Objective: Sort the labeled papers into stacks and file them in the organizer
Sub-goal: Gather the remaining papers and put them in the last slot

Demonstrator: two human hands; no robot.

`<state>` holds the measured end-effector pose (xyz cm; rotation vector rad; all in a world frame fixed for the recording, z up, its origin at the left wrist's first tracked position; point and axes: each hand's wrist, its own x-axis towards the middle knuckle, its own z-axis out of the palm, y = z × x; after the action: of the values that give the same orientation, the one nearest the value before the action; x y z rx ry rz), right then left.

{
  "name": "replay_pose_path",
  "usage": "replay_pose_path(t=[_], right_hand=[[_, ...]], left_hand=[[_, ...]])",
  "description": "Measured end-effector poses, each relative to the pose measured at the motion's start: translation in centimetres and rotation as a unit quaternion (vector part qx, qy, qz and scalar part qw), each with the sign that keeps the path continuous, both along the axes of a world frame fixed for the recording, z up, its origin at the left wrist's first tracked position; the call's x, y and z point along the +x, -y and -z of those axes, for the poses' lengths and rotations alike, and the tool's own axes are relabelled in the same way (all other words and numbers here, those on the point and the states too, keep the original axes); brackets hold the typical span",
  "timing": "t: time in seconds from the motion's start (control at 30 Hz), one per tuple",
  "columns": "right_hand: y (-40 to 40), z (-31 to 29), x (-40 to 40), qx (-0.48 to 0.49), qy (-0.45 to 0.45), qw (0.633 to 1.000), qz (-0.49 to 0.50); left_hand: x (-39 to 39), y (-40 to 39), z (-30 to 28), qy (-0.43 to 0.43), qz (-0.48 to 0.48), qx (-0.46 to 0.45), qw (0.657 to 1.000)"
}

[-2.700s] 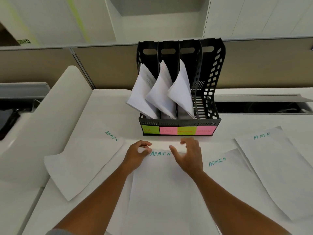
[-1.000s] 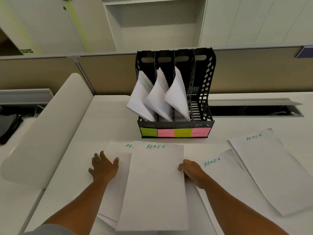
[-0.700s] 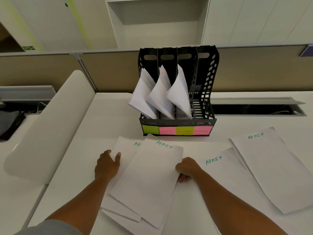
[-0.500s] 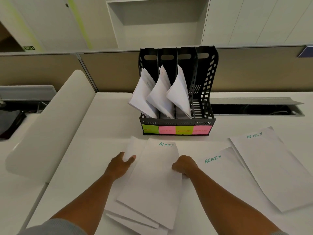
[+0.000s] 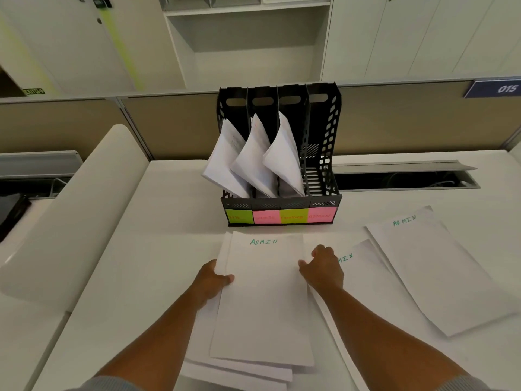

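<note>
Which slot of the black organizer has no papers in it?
The rightmost slot, above the pink ADMIN label; the other three slots hold leaning white sheets.

White desk (image 5: 158, 221) backed by tan partition (image 5: 174, 122); above, pale cabinets (image 5: 408, 35) flanking an open shelf niche (image 5: 248, 38); blue "015" plate (image 5: 496, 88) at right.

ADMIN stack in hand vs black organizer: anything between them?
Head view: only bare white desk between the white ADMIN paper stack and the black four-slot file organizer.

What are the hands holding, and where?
Both hold the white ADMIN paper stack: left hand grips its left edge, right hand its right edge.
</note>
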<state>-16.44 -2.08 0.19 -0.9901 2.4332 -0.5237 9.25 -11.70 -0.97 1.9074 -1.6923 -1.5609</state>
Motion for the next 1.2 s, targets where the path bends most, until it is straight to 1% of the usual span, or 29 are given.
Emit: replay_pose_path(t=[0.1, 0.2, 0.33, 0.43, 0.5, 0.6, 0.63, 0.67, 0.73, 0.8, 0.87, 1.0, 1.13, 1.2], right_hand=[[-1.4, 0.2, -1.1, 0.094, -0.04, 0.993, -0.065], [-2.6, 0.4, -1.6, 0.179, -0.075, 0.971, -0.139], [-3.0, 0.5, -1.7, 0.198, -0.113, 0.957, -0.18], [-2.8, 0.0, -1.6, 0.2, -0.112, 0.956, -0.183], [-2.6, -0.6, -1.6, 0.157, -0.079, 0.973, -0.148], [-1.7, -1.8, -1.6, 0.066, -0.045, 0.994, -0.07], [-1.2, -2.3, -1.7, 0.039, -0.026, 0.998, -0.046], [-0.7, -2.7, -1.7, 0.012, 0.013, 1.0, -0.026], [0.2, -3.4, -1.7, -0.045, 0.148, 0.988, -0.004], [0.9, -3.9, -1.3, -0.071, 0.27, 0.96, -0.006], [1.3, -4.3, -0.7, -0.073, 0.334, 0.94, -0.017], [2.0, -4.6, 0.4, -0.046, 0.381, 0.923, -0.023], [1.7, -4.0, 0.2, -0.041, 0.389, 0.918, -0.065], [1.4, -3.5, -0.4, -0.053, 0.373, 0.925, -0.053]], left_hand=[[-0.4, -0.4, 0.4, 0.013, -0.009, -0.003, 1.0], [-0.9, -0.7, 0.2, 0.018, -0.025, -0.024, 0.999], [-1.6, -1.0, -0.3, 0.007, -0.057, -0.024, 0.998], [-2.0, -1.1, -0.6, -0.012, -0.072, -0.012, 0.997], [-2.2, -1.1, -0.8, -0.023, -0.073, -0.008, 0.997], [-2.7, -1.2, -1.0, -0.047, -0.079, -0.005, 0.996], [-3.0, -1.2, -1.1, -0.056, -0.08, -0.002, 0.995], [-3.3, -1.3, -1.3, -0.064, -0.079, 0.005, 0.995], [-4.0, -1.5, -1.7, -0.079, -0.064, 0.028, 0.994], [-4.9, -1.9, -1.9, -0.091, -0.039, 0.053, 0.994], [-5.9, -2.3, -2.2, -0.101, -0.016, 0.063, 0.993], [-7.9, -3.1, -2.5, -0.097, 0.015, 0.057, 0.994], [-9.4, -3.8, -2.3, -0.116, 0.0, 0.077, 0.99], [-10.0, -4.1, -2.0, -0.11, 0.006, 0.082, 0.99]])
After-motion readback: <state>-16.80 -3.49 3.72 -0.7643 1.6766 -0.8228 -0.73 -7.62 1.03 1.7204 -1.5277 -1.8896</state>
